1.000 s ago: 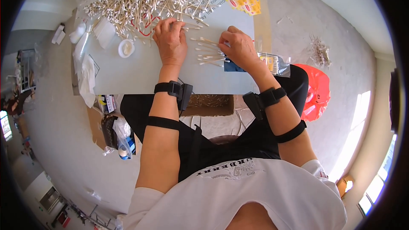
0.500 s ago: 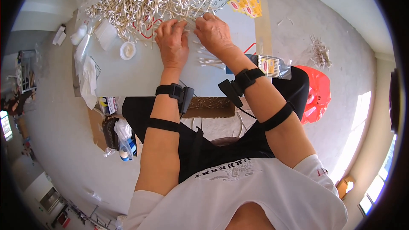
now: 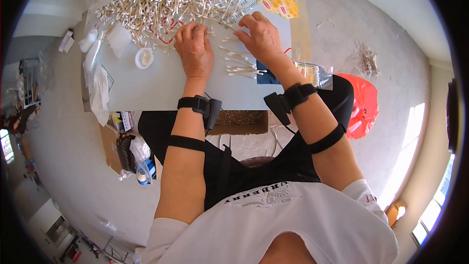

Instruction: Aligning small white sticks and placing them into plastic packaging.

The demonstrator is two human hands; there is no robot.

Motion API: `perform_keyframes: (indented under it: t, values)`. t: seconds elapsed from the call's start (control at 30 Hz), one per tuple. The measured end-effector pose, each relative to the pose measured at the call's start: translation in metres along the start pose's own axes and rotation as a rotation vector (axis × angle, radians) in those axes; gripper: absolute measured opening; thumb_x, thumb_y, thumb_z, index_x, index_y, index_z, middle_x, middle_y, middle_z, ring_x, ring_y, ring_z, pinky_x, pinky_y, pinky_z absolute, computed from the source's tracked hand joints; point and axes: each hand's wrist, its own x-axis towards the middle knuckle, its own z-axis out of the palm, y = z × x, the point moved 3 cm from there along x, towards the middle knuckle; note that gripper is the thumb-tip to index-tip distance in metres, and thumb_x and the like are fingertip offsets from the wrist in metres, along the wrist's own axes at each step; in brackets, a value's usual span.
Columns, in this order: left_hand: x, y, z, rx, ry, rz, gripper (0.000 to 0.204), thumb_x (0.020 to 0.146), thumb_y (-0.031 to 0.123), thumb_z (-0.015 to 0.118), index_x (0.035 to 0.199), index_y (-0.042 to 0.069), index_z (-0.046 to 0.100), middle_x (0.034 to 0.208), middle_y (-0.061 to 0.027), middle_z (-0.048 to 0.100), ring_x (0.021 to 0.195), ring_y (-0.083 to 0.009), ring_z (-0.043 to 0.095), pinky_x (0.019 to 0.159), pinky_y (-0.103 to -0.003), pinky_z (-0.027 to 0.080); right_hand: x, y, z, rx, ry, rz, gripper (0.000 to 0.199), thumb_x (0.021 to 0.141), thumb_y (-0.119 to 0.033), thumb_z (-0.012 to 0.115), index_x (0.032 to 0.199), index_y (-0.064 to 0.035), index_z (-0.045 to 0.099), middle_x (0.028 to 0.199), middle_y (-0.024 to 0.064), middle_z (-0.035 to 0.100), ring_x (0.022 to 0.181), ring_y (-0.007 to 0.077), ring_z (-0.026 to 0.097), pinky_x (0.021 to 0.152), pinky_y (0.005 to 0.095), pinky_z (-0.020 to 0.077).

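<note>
A big heap of cotton swabs (image 3: 161, 0) covers the far part of the pale table (image 3: 161, 85). My left hand (image 3: 194, 51) lies palm down at the heap's near edge, fingers curled onto a few swabs. My right hand (image 3: 260, 35) rests beside it, fingers spread over loose swabs. A small row of cotton swabs (image 3: 240, 66) lies between and just in front of both hands. Each wrist and forearm carries black straps.
A small round white lid (image 3: 144, 58) and crumpled plastic wrap (image 3: 100, 90) lie at the table's left. A clear packet of swabs (image 3: 312, 73) sits at the right edge. A red bag (image 3: 361, 102) is on the floor right, a cardboard box (image 3: 239, 122) under the table.
My right hand went from the table's right side up to the heap next to my left hand, then drew slightly back. The row of swabs now lies uncovered in front of it.
</note>
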Motion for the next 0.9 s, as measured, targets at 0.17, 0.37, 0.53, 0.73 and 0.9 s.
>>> perform_keyframes:
  t: [0.17,0.37,0.53,0.73,0.9]
  values:
    - [0.001,0.002,0.0,0.034,-0.011,-0.004,0.032,0.077,0.005,0.067,0.108,0.011,0.064,0.119,-0.0061,0.054,0.12,-0.0297,0.045,0.096,-0.048,0.037,0.002,0.005,0.01,-0.093,-0.058,-0.057,0.005,0.08,-0.012,0.061,0.078,-0.0081,0.064,0.086,0.0112,0.06,0.087,0.0311,0.062,0.075,0.0416,0.0516]
    - [-0.002,0.004,-0.006,-0.057,0.007,0.119,0.043,0.081,0.01,0.066,0.123,0.009,0.056,0.134,-0.0107,0.049,0.129,-0.0332,0.04,0.104,-0.05,0.033,-0.024,0.011,-0.018,-0.068,-0.134,-0.056,0.005,0.078,-0.008,0.061,0.073,-0.0072,0.062,0.083,0.0105,0.058,0.082,0.0313,0.062,0.072,0.0406,0.0511]
    - [-0.035,0.07,-0.014,-0.016,-0.417,0.347,0.058,0.087,0.027,0.064,0.138,0.006,0.046,0.15,-0.0149,0.036,0.142,-0.0319,0.028,0.115,-0.05,0.022,-0.05,0.011,-0.031,0.012,-0.024,-0.125,0.003,0.078,-0.003,0.061,0.08,-0.004,0.063,0.093,0.0118,0.059,0.087,0.0327,0.061,0.075,0.0393,0.0512]
    - [-0.072,0.086,-0.02,0.073,-0.535,0.21,0.083,0.084,0.044,0.067,0.146,0.001,0.033,0.155,-0.0179,0.028,0.146,-0.0308,0.022,0.118,-0.05,0.015,-0.11,0.001,-0.027,0.553,0.267,0.222,0.02,0.09,-0.002,0.056,0.11,0.0013,0.06,0.125,0.0163,0.054,0.112,0.0305,0.056,0.095,0.0349,0.0455]
    - [-0.051,0.084,-0.005,0.07,-0.506,0.245,0.08,0.086,0.043,0.063,0.147,0.002,0.031,0.155,-0.0165,0.027,0.146,-0.0304,0.02,0.118,-0.051,0.013,-0.118,-0.006,-0.022,0.677,0.279,0.283,0.028,0.1,-0.01,0.048,0.124,0.0022,0.054,0.14,0.0154,0.046,0.129,0.0273,0.045,0.107,0.0344,0.0358]
